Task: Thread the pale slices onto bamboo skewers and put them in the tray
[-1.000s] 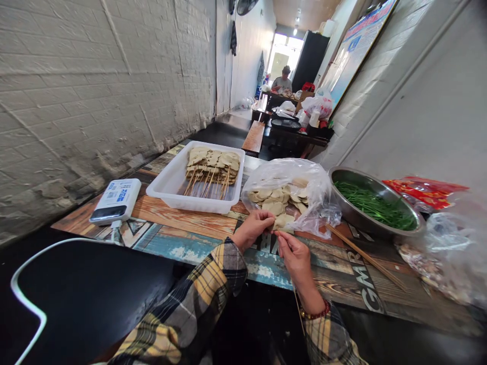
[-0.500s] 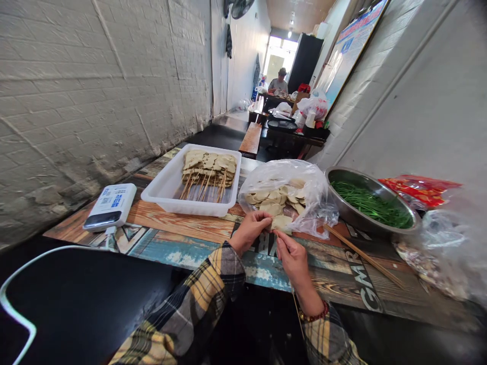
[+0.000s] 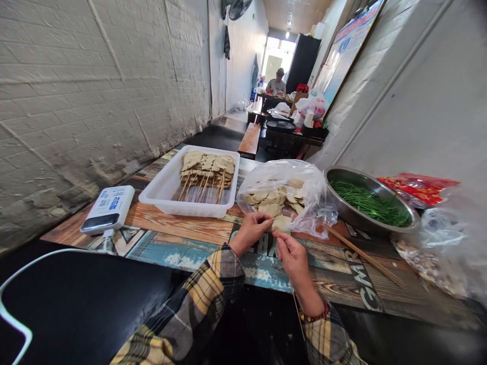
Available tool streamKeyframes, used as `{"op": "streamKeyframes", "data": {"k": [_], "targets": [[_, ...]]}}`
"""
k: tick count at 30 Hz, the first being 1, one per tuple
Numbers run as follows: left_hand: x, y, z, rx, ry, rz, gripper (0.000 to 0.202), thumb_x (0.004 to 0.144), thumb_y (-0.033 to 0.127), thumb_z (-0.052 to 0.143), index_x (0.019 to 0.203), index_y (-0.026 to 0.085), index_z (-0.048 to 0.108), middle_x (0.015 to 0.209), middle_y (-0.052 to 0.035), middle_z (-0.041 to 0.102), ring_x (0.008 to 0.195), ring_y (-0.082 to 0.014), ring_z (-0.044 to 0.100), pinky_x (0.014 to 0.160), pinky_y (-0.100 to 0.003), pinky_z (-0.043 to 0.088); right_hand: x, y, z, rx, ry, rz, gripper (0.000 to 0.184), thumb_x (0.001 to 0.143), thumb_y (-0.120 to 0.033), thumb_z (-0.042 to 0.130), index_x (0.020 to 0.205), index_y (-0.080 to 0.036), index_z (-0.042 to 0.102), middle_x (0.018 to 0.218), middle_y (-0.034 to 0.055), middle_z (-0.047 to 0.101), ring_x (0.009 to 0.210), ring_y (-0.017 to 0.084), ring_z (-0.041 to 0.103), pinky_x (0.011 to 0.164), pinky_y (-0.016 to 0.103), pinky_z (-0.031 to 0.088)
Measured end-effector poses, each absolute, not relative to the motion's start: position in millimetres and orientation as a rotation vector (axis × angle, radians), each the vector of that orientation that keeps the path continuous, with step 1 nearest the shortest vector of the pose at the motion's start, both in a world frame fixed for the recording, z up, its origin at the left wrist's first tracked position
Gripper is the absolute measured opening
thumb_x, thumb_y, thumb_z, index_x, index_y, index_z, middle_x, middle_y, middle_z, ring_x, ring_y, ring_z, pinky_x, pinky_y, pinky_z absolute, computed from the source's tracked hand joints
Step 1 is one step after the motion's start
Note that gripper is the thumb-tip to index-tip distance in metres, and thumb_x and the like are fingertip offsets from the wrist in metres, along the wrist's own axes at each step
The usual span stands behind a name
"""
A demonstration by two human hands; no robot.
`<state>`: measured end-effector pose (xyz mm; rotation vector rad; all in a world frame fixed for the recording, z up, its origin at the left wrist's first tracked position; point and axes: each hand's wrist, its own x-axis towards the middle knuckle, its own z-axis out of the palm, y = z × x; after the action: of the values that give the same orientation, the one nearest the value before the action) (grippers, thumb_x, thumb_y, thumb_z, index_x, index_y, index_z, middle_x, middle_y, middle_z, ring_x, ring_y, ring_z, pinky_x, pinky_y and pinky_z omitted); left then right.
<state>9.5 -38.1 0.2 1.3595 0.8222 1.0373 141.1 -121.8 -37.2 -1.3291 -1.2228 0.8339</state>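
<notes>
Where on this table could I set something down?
The patterned tabletop looks bare between the white tray, the white device and the left hand; another patch lies between the right hand and the sticks. It's crowded around the plastic bag and metal bowl.

1 thin beige slice sits flat beside 1 skewer's tip.

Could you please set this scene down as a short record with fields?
Left hand: pinching a pale flat slice
Right hand: holding a thin wooden skewer
White plastic tray: stacked skewered slices
Clear plastic bag: loose pale slices
Steel bowl: long chive-like greens
Spare skewers: on the wood-patterned tabletop
</notes>
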Motion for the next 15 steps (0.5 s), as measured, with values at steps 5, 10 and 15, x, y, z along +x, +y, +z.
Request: {"op": "streamKeyframes", "data": {"k": [5, 10, 15], "targets": [[9.7, -38.4, 0.6, 1.353, 0.861, 1.043, 0.021, 0.067, 0.033, 0.067, 0.069, 0.012, 0.067, 0.062, 0.0005, 0.059, 0.059, -0.0106, 0.048, 0.056, -0.022, 0.036, 141.1, -120.3, -38.8, -1.330, -1.197, 0.822, 0.041, 0.085, -0.052, 0.056, 0.095, -0.014, 0.068, 0.045, -0.0063, 0.047, 0.041, 0.009, 0.043, 0.042, 0.021, 0.033], [9.8, -39.4, 1.9, 1.269, 0.837, 1.019, 0.022, 0.065, 0.034, 0.068, 0.065, 0.013, 0.061, 0.058, 0.0032, 0.052, 0.052, -0.0072, 0.040, 0.050, -0.021, 0.030, 140.8, -120.0, -38.9, -1.328, -1.204, 0.829, 0.041, 0.085, -0.053, 0.056, 0.090, -0.014, 0.067, 0.044, -0.0064, 0.047, 0.040, 0.009, 0.042, 0.041, 0.021, 0.032], [8.7, -40.6, 4.6, 1.435, 0.834, 0.971, 0.018, 0.068, 0.030, 0.064, 0.063, 0.013, 0.062, 0.059, 0.0026, 0.052, 0.055, -0.0079, 0.041, 0.052, -0.021, 0.030, 141.8, -120.2, -40.0, -1.348, -1.211, 0.801, 0.040, 0.084, -0.055, 0.056, 0.085, -0.015, 0.065, 0.043, -0.0064, 0.048, 0.039, 0.009, 0.041, 0.041, 0.021, 0.031]]}}
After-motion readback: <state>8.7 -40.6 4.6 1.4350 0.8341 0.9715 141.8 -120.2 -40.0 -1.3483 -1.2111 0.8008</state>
